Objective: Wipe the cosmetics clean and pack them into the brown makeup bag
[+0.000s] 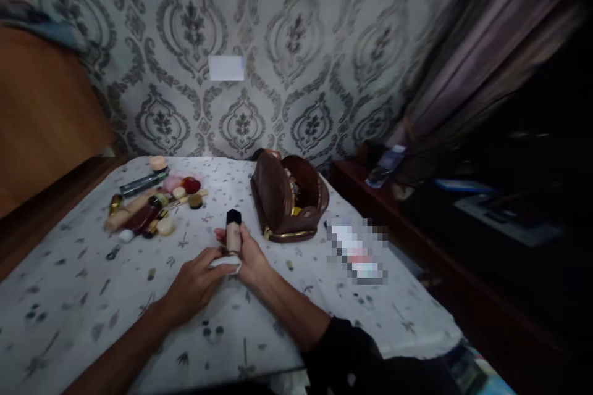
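Upright in my right hand is a small foundation bottle with beige contents and a black cap. My left hand pinches a white wipe against the bottle's lower end. The two hands meet over the middle of the table. Just beyond them to the right stands a brown makeup bag, unzipped, with a few items visible inside; its depths are dark. To the left lies a loose heap of cosmetics, including a green-grey tube, a red round item and a cream-coloured round jar.
A patterned white cloth covers the table. A pixelated flat object lies right of the bag. Patterned wallpaper rises behind the table. On a dark ledge at right stands a clear plastic bottle. Wooden furniture borders the left side.
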`<state>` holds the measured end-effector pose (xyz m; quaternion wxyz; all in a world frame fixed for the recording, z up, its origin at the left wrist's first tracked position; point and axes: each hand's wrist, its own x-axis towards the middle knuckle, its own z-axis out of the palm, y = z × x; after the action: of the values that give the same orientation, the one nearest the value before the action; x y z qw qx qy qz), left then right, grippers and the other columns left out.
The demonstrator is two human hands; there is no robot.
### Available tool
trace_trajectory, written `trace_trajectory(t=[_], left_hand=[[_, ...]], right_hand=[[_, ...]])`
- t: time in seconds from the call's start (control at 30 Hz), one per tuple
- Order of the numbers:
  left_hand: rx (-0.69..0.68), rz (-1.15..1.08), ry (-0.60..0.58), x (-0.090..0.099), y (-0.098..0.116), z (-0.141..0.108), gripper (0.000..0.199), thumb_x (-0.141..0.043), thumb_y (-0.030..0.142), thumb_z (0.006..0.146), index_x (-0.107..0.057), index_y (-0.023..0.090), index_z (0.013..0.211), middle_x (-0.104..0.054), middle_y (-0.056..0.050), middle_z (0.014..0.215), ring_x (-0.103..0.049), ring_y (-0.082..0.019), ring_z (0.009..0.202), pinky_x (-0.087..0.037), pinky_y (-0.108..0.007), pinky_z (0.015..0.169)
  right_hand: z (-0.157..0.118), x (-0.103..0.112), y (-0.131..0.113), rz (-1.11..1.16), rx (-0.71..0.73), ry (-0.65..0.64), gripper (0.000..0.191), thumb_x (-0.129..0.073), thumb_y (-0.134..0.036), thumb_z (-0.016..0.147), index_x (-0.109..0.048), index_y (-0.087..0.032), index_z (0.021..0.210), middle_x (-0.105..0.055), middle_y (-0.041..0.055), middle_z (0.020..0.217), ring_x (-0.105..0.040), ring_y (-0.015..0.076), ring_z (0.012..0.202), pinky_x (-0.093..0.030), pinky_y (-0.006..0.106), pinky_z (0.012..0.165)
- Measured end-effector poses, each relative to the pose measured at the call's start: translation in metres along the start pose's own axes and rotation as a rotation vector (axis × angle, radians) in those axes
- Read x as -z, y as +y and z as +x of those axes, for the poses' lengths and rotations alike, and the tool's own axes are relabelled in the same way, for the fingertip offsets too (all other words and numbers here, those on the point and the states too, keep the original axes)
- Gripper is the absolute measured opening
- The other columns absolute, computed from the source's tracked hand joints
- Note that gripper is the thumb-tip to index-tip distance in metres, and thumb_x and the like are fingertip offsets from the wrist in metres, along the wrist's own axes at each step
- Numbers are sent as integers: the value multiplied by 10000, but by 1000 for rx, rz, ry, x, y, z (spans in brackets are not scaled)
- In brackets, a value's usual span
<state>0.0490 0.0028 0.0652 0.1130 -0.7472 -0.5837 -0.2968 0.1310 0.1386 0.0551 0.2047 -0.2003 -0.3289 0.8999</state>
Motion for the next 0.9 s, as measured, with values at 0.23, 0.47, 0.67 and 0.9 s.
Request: trace_trajectory(t=[0.23,0.47,0.67,0.9], left_hand=[[-8,94,107,-11,-8,-10,408,-354,111,926,-606,239,1219,-567,-89,1041,-593,-175,912,-525,-231,668],[119,106,99,-7,-7,-7,438,-339,155,951,-531,250,1333,-596,-78,1022,-604,-108,719,-486,-159,576],[104,139,73,-9,-14,-12,437,-361,186,943,-521,288,1336,-632,-82,1063,-665,-138,825,-531,-176,639],[140,119,33,-24,-23,-24,479,-332,187,927,-537,361,1324,-674,-54,1076,-690,-158,832,-550,-192,631]], right_hand=[[-27,-14,-32,-131,201,33,300,-628,-519,828,-658,-228,896,-731,66,896,-683,189,850,-535,293,695],[-64,-3,-102,-360,352,31,431,-836,-440,616,-649,-204,924,-745,63,899,-680,228,875,-534,376,823],[-79,0,-203,-566,638,146,424,-840,-188,599,-603,-183,951,-729,19,902,-672,177,832,-520,332,817],[-58,38,-256,-1294,666,241,347,-843,-159,536,-618,-161,800,-614,-43,708,-565,157,722,-442,289,748]])
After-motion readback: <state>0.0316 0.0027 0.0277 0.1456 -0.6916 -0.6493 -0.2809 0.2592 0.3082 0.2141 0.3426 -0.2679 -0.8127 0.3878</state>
